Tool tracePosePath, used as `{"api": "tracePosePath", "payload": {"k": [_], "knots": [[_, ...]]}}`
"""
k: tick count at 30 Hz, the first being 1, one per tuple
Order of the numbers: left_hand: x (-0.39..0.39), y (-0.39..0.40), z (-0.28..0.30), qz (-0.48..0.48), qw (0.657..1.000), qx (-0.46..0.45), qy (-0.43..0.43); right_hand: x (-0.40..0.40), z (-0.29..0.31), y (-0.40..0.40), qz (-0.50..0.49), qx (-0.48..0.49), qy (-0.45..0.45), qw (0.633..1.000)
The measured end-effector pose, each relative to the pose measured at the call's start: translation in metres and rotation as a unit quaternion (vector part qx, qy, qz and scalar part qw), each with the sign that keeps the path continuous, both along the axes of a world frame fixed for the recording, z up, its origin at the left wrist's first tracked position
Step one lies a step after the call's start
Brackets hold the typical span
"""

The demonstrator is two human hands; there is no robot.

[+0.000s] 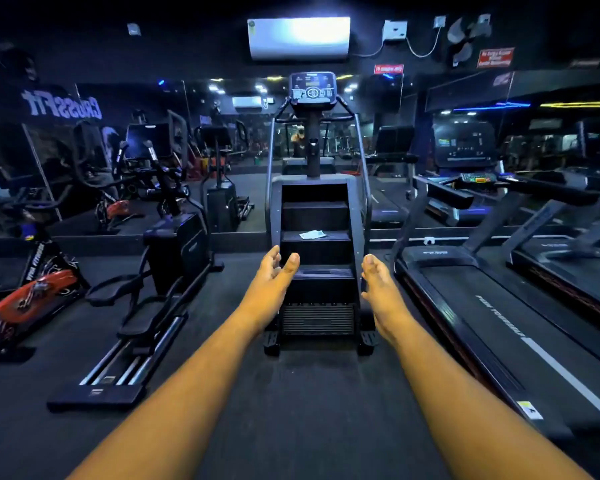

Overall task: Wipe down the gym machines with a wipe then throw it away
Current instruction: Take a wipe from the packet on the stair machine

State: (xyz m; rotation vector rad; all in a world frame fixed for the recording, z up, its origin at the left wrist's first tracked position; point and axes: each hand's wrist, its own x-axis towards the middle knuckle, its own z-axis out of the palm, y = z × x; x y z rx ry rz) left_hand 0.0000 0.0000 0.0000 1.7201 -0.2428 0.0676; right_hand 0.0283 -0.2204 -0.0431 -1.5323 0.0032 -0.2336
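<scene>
Left hand (pixel 274 271) and right hand (pixel 378 282) both spread, fingers relaxed, holding nothing. Stretched forward over the floor (pixel 291 393), palms facing each other, either side of the stepper (pixel 316 237).

Wipe (pixel 313 234) lying flat on a mid step, far of both hands, untouched. Looks thin and light.

Risks, as judgement:
- Could slide off the step edge or crumple on a sloppy pinch; may fall into the gap between treads.
- Steps may rotate under weight if leaned on.
- Narrow lane between elliptical (pixel 160 271) on the left and treadmill (pixel 499 323) on the right; trip or shin hit likely in this dim light.

Hard to read:
- Wet or dry wipe, one sheet or several: cannot tell.
- No bin seen anywhere.
- Console (pixel 313 90) far and small, buttons illegible.
- Mirror wall behind doubles machines; real vs reflected unclear.
- Bike (pixel 32 296) at left cut off by frame edge.
</scene>
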Motion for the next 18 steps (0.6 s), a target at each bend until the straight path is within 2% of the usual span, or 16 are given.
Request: {"api": "tracePosePath", "payload": {"k": [12,18], "knots": [[0.310,-0.051,-0.065,0.016,0.997,0.062,0.043,0.303,-0.046,-0.053,0.039,-0.030,0.061,0.997],[0.463,-0.059,-0.098,0.019,0.995,0.084,0.054,0.460,-0.068,-0.063,0.024,-0.032,0.086,0.996]]}}
